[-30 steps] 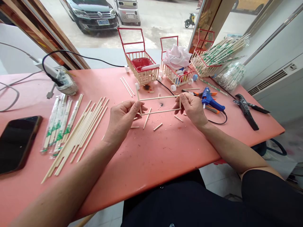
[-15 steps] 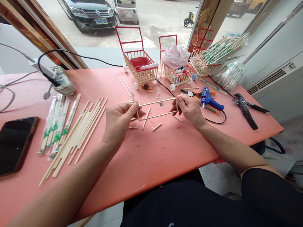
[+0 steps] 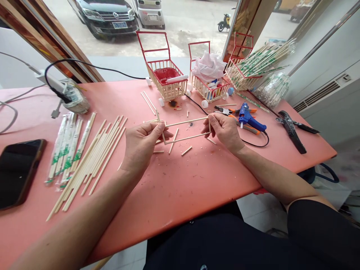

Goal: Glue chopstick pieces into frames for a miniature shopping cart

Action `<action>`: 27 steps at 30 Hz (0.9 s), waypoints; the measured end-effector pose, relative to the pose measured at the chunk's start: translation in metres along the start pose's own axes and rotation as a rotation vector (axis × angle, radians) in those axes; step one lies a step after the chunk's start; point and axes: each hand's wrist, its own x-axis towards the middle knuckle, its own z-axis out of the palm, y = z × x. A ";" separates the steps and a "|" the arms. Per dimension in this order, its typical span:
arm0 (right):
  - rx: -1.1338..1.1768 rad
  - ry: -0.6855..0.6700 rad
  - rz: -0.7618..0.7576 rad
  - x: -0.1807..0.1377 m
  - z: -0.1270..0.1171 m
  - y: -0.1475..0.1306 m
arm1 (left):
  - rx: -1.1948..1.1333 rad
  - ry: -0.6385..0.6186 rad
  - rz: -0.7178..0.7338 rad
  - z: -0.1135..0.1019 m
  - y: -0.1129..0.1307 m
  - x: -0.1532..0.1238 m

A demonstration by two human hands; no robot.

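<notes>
Above the middle of the table I hold a rectangular frame of thin wooden sticks [image 3: 185,122] between both hands. My left hand [image 3: 144,140] pinches its left end, where one stick pokes up past the thumb. At the opposite end, my right hand [image 3: 223,129] is closed on the short side with thumb and fingers. Cut stick pieces [image 3: 186,150] and small crumbs lie on the tabletop below the frame. To the left of my left hand is a row of bare wooden sticks [image 3: 95,161].
Three small stick-built carts [image 3: 168,90] stand along the back, one filled with wrapped chopsticks [image 3: 267,60]. A blue glue gun [image 3: 249,118], pliers [image 3: 225,109] and a black clamp-like tool [image 3: 292,131] lie right. Wrapped sticks [image 3: 69,146], a phone [image 3: 19,172] and a power strip [image 3: 60,88] occupy the left.
My hands and the stick frame have barely shifted. Outside the window, a vehicle at upper right has moved.
</notes>
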 end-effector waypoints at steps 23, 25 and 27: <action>0.005 -0.004 -0.004 0.001 0.000 0.001 | -0.001 0.004 -0.026 0.001 0.002 0.000; 0.006 -0.006 -0.005 0.000 0.000 0.000 | -0.005 0.008 -0.016 0.001 0.001 0.000; 0.006 -0.012 -0.006 0.000 0.000 -0.001 | -0.010 0.015 0.003 0.001 0.000 0.001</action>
